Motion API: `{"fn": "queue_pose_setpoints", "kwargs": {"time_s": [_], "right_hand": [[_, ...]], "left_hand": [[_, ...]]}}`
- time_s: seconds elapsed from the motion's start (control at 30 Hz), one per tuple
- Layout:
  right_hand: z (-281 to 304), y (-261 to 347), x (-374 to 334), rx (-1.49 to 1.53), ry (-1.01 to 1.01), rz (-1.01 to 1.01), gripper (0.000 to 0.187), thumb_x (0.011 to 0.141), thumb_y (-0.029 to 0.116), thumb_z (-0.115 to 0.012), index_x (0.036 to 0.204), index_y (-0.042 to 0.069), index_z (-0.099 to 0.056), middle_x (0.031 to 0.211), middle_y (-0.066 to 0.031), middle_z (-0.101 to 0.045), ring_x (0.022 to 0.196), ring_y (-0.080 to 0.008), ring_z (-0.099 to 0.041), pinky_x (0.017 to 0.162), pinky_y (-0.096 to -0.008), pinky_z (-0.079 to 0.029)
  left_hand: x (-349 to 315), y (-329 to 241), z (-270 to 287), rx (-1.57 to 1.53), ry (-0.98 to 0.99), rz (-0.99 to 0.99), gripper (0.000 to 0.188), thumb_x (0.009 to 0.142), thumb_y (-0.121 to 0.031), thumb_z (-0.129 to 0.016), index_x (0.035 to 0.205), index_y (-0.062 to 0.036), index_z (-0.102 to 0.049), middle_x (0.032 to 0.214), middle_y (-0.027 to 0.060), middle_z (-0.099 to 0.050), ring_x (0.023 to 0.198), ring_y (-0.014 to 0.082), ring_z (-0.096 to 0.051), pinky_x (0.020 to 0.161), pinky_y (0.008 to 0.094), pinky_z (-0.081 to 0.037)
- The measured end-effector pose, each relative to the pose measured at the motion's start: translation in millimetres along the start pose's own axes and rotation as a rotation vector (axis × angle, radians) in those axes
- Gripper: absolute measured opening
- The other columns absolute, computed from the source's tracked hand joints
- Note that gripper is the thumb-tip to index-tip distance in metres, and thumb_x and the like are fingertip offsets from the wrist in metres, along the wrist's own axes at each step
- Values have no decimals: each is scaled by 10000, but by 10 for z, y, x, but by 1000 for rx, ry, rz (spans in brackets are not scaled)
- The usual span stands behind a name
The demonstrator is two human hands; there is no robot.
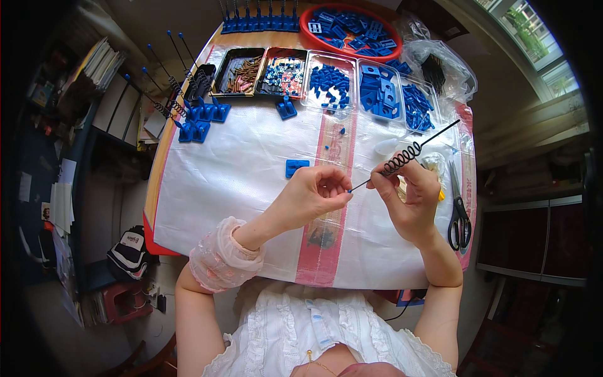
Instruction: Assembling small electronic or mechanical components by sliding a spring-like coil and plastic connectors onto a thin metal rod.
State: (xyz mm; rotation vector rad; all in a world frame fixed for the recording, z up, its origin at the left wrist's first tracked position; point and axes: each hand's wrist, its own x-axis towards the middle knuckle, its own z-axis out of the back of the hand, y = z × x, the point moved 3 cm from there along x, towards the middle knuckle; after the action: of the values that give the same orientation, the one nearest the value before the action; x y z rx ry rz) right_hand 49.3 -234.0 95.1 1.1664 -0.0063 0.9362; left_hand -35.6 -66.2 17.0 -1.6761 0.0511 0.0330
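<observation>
Above the white sheet on the table, both hands met on one black rod with a coil, right of the sheet's middle. The right hand had its thumb and fingers closed around the rod just below the coil, probably because a grip so near the thin end kept it from wobbling. The left hand had thumb and forefinger pinched nearly together on a small blue piece at that end, the other fingers curled inward, perhaps for finer control. Along its long axis the rod slanted from the left fingertips up to the right, its bare end pointing away from the person, toward the window side; how steeply it rose could not be told. Beyond the hands, open boxes stood side by side, likely sorted by kind for easy reach. One blue plate lay just past the left hand. Scissors lay right of the right hand, handles toward the person, seemingly set aside. Farther left, coiled rods stood in blue stands, apparently grouped off the working spot.
</observation>
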Motion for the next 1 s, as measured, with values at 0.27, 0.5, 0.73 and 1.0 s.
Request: {"fn": "queue_pose_setpoints", "kwargs": {"time_s": [0.27, 0.5, 0.73, 1.0], "right_hand": [[-14, 15, 10, -29, 37, 22, 139, 825, -12, -783, 921, 10, -685, 755, -54, -633, 633, -141, -572, 576, -279, -428], [-5, 18, 6, -35, 26, 25, 134, 826, -15, -782, 914, 10, -685, 763, -56, -636, 638, -140, -571, 578, -279, -431], [29, 9, 0, -18, -14, 28, 128, 823, -1, -792, 900, 10, -690, 757, -53, -640, 639, -132, -572, 579, -277, -430], [15, 11, 1, -24, 5, 27, 128, 819, -6, -786, 902, 10, -689, 748, -51, -634, 636, -136, -570, 579, -279, -427]], "left_hand": [[1, 18, -1, 3, 0, -5, 117, 935, -14, -739, 1034, 10, -681, 875, -36, -631, 765, 13, -582, 674, 178, -504], [-2, 16, 3, 19, -1, -8, 114, 933, -19, -741, 1028, 4, -684, 871, -41, -629, 762, 7, -576, 673, 176, -495], [-4, -19, -3, 49, -3, -10, 109, 931, -17, -739, 1023, 3, -683, 856, -43, -627, 752, 6, -575, 663, 174, -491], [-5, 4, -1, 34, -6, -10, 101, 934, -18, -738, 1016, 4, -683, 851, -37, -634, 748, 7, -585, 657, 174, -498]]}}
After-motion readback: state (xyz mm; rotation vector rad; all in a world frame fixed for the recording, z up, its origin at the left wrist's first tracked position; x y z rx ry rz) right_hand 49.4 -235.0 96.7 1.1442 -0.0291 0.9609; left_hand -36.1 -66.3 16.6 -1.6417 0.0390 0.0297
